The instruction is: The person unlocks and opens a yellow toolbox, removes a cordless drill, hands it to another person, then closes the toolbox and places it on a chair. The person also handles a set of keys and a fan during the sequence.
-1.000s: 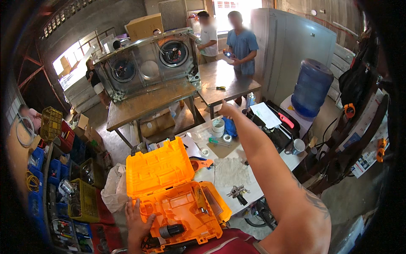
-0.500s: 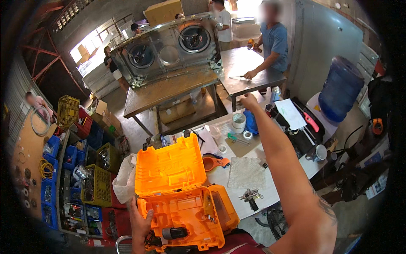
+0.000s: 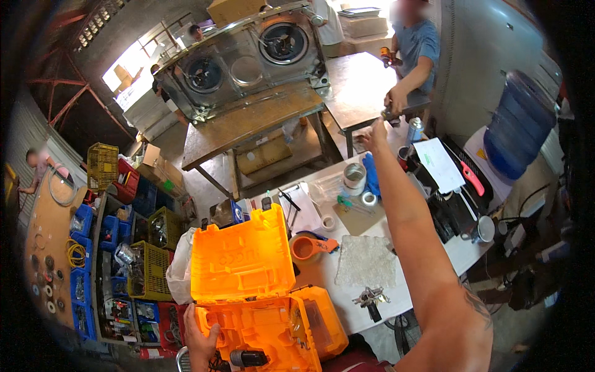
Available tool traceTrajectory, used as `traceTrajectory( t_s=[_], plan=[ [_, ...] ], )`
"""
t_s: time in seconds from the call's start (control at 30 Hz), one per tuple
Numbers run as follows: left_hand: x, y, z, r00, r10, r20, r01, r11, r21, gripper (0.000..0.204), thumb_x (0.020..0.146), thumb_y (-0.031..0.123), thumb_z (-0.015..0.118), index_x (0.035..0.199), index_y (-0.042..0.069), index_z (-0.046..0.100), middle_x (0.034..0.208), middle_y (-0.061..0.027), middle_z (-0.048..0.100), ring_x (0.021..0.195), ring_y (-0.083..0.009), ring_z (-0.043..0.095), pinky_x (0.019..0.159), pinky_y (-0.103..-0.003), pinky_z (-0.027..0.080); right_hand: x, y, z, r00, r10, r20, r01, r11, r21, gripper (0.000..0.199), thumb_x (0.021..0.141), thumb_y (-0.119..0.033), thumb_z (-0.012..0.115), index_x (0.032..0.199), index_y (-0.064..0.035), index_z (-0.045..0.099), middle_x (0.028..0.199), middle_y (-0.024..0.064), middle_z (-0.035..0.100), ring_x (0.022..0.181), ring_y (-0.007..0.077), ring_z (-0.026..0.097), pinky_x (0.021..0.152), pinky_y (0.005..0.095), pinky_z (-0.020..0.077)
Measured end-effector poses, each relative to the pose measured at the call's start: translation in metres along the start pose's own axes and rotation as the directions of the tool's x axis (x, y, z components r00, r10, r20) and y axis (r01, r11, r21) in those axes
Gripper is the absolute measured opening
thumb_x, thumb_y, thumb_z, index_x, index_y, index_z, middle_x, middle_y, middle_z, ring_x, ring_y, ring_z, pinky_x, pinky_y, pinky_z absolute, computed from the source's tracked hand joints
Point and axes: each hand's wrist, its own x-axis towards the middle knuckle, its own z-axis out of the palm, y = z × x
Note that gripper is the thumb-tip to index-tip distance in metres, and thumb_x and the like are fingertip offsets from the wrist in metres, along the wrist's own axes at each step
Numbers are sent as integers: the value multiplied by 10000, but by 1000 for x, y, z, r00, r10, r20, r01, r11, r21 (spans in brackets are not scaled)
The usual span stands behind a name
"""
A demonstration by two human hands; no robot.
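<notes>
In front of me an orange plastic tool case [image 3: 242,257] stands with its lid raised. My left hand [image 3: 201,338] grips the left side of its lower half. Inside lies a black tool part with a grey round end [image 3: 249,358]; its kind is unclear. My right arm stretches far across the table, and my right hand [image 3: 375,136] meets a co-worker's hand [image 3: 396,99] by the far table's near edge. My fingers look closed around a small dark thing between the two hands, too small to name. The co-worker's other hand has an orange and black power drill [image 3: 388,57].
On the white table [image 3: 403,291] are an orange tape dispenser [image 3: 307,247], a white cloth [image 3: 365,260], a spray gun [image 3: 372,302], tape rolls and a spray can [image 3: 414,131]. A large metal machine [image 3: 248,68] stands on the brown bench. Parts bins [image 3: 80,285] stand at left.
The co-worker's arm has lifted off the far table and reached toward me, its hand now meeting my right hand. My right hand has moved slightly right; the left stays on the case.
</notes>
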Motion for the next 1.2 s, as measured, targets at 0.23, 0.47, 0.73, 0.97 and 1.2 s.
traceTrajectory(
  t_s=[0.23,0.47,0.73,0.97,1.2],
  plan=[
    [0,0,-1,998,53,-24,-52,998,26,878,871,417,762,1529,-13,369,1511,-257,431,1399,-446,444,1137,-494,405,30,-10,-7,978,143,154,-135,989,-58,207,1029,-250,447,854,-230,555,594,-76,406,418,87,275,363,277,187],
    [2,-5,1,992,114,-47,-115,993,-19,846,889,400,754,1534,2,377,1528,-262,420,1407,-444,437,1146,-491,394,-31,-21,6,935,132,328,-139,990,-2,230,1058,-248,393,1069,-153,601,638,-58,434,450,99,328,390,301,282],
    [2,-16,-1,996,91,0,-90,983,-158,756,1017,454,598,1550,-17,341,1544,-249,404,1438,-423,402,1188,-468,333,-277,35,-2,884,-15,467,95,984,-148,299,1105,-338,480,1152,-81,626,612,-39,464,432,77,351,396,243,263],
    [5,-32,-4,991,121,57,-79,873,-482,690,1043,404,578,1539,-32,376,1541,-252,415,1465,-366,369,1216,-424,264,-449,69,-143,847,178,500,185,784,-593,336,1108,-338,497,1162,-60,677,622,-60,448,481,39,360,426,222,258],
    [5,-57,-5,977,156,142,51,482,-875,590,1071,356,546,1515,-12,419,1477,-174,502,1380,-258,484,1167,-372,357,-435,158,-300,990,111,87,33,419,-908,234,1014,-263,565,1114,-98,697,631,-27,489,504,107,432,452,309,344]
  ],
)
